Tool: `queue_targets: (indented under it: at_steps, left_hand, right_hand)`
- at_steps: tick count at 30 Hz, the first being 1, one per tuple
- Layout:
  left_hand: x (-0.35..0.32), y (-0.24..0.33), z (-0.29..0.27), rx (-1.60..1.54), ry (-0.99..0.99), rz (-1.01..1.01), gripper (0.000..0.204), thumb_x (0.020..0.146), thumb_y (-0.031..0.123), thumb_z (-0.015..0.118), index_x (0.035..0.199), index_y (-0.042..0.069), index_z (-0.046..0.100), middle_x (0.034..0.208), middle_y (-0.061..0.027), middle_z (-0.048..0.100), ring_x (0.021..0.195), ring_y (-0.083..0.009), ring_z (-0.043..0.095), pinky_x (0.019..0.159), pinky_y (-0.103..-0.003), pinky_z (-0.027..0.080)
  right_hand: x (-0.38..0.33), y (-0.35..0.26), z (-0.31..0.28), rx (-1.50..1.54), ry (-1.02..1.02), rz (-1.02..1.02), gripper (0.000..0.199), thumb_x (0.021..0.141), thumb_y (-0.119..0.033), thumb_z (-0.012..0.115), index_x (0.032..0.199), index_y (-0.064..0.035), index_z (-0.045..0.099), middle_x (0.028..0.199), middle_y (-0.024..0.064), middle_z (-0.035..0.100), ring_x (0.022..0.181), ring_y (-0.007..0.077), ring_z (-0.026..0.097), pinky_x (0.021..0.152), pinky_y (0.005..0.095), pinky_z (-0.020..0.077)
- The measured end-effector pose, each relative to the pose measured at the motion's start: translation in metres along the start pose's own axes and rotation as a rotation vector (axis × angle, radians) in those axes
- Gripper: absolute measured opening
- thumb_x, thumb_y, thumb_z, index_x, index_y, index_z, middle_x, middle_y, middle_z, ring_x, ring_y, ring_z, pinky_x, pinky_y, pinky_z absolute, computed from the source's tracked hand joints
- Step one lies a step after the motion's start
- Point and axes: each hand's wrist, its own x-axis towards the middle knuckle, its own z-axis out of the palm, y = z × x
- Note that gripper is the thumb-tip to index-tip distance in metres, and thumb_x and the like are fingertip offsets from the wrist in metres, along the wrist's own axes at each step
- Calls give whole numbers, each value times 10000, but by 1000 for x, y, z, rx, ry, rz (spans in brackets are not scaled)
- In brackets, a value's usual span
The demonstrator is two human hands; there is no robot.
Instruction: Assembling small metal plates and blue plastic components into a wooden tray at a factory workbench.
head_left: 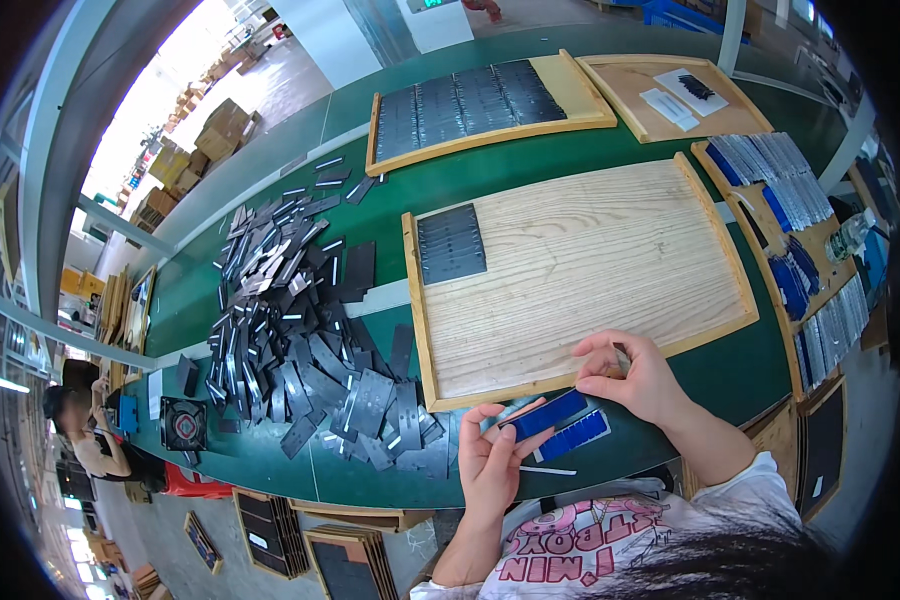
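Fingers of left hand (488, 455) pinch blue strip (545, 414).

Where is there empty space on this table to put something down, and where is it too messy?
Most of the big wooden tray is bare; only its far left corner holds dark plates. A green table strip between this tray and the far tray is free. Crowded: the dark plate pile on the left, and the near edge where both hands hold a blue strip.
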Motion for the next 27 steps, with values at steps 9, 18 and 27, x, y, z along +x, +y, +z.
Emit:
queue_targets:
  at_steps: [9,18,27]
  left_hand:
    - [2,0,-19,346,197,123,96,911,-55,561,1006,-52,574,859,-154,673,832,-247,697,718,-378,625]
    - [1,-8,-33,-270,-127,-289,208,949,20,546,1156,4,559,1134,-172,633,1033,-274,650,844,-382,582]
    - [9,62,-75,1649,475,601,354,814,68,690,1140,6,568,1073,-174,597,1006,-351,542,904,-417,429]
  right_hand:
    - [-5,1,2,-15,24,-101,330,802,22,704,1112,-17,596,840,44,679,767,68,600,659,204,455]
    - [-3,3,16,26,-412,-254,522,651,42,825,1123,-45,620,1158,127,652,865,89,607,527,143,371]
    - [95,-16,35,-913,-113,-620,387,743,-139,747,1110,-99,631,1029,65,592,993,265,589,784,366,515]
